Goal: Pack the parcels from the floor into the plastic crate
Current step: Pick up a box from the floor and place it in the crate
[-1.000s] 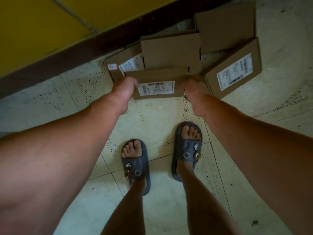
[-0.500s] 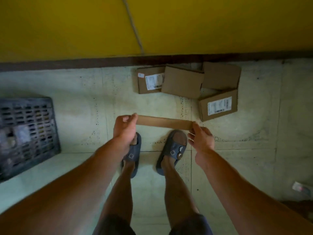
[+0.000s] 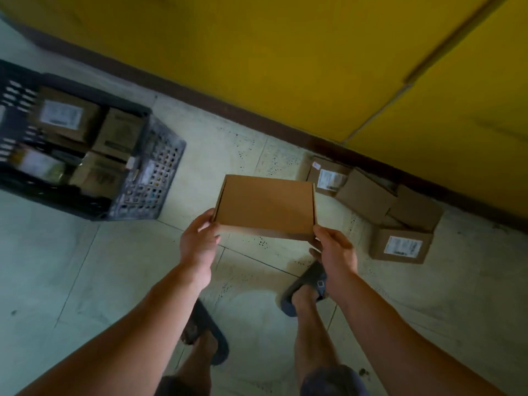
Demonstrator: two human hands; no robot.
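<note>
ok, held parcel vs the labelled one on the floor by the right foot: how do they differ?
The held parcel is in the air, left hand and right hand gripping its near corners; the labelled parcel lies on the floor.
The held parcel's top face is plain; the labelled parcel shows a white label.
The held parcel is alone; the labelled parcel sits beside other parcels.
Both are closed brown cardboard boxes.

- I see a yellow wall [image 3: 285,52] well beyond the right hand [image 3: 337,252], with a dark baseboard [image 3: 228,110] at its foot.
- Pale floor tiles [image 3: 85,281] (speckled) lie under that hand.
- One dark sandal [image 3: 303,281] shows just below it.
</note>
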